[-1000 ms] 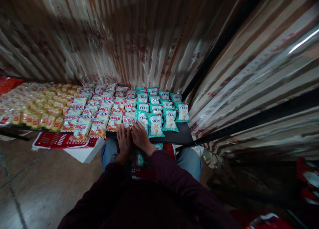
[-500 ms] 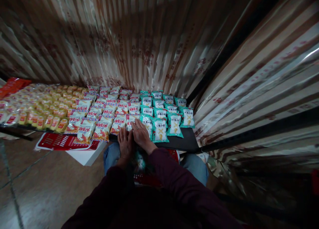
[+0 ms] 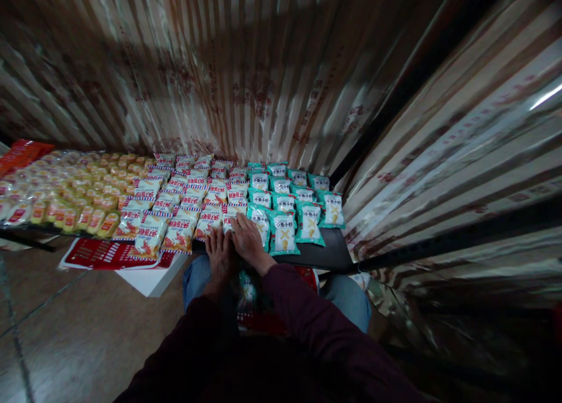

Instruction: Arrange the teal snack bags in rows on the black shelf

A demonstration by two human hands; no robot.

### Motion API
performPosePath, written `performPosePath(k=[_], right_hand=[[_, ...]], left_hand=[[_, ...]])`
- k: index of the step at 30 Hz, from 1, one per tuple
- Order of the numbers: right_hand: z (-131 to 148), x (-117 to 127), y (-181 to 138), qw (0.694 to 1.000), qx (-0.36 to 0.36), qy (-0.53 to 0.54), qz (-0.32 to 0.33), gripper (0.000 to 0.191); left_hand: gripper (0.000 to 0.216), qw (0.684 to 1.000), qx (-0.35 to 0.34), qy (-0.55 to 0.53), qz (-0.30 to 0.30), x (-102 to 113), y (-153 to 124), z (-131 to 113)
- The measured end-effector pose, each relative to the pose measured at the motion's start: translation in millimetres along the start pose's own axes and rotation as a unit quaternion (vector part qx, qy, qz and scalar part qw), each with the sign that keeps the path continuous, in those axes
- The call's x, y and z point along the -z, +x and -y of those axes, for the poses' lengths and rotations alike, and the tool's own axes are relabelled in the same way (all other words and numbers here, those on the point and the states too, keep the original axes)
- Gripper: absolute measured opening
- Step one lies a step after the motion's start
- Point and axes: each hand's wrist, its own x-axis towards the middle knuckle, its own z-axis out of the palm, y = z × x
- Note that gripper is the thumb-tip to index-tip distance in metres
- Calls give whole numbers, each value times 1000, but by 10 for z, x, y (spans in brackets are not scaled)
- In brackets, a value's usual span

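At the front edge of a black shelf [image 3: 329,248], my left hand [image 3: 219,254] rests with its fingers stretched out. Beside it, my right hand [image 3: 250,240] lies over the lower part of a white snack bag [image 3: 230,212] with red lettering, fingers extended. The two hands are close together at that bag. Rows of similar red-lettered snack bags [image 3: 179,226] stretch to the left and back. Teal-edged snack bags [image 3: 284,230] stand in rows just right of my right hand. My palms and the bag's lower part are hidden from view.
Small wrapped yellow snacks [image 3: 70,219] crowd the shelf's left part, with an orange packet [image 3: 26,154] beyond. Striped plastic sheeting [image 3: 246,69] hangs behind. A dark post [image 3: 364,134] rises at the right. Below the shelf are a white box [image 3: 153,280] and another teal bag [image 3: 246,292] between my knees.
The whole view has shifted slightly, with the shelf a little lower. My hands stay at the same front bag, and the bags keep their arrangement.
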Motion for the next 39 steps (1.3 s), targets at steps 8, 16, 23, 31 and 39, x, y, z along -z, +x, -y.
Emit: performPosePath(k=[8,16,23,31,39], right_hand=[[-14,-59,15,1000,-2,9,-12,41],[-17,-34,99,999,26,33,-35,52],[-46,-17,157,998,36,24,-35,52],[1,-53,149,998,29,31,-38,52],[14,-74,163,999,29,33,-30,53]], left_hand=[[47,1000,-9,1,-29,-41,-7,37],[48,995,47,23,-87,229,202,124],[52,981,136,44,-130,510,412,350],[63,971,181,83,-135,555,535,619],[64,956,207,105,-178,682,586,660]])
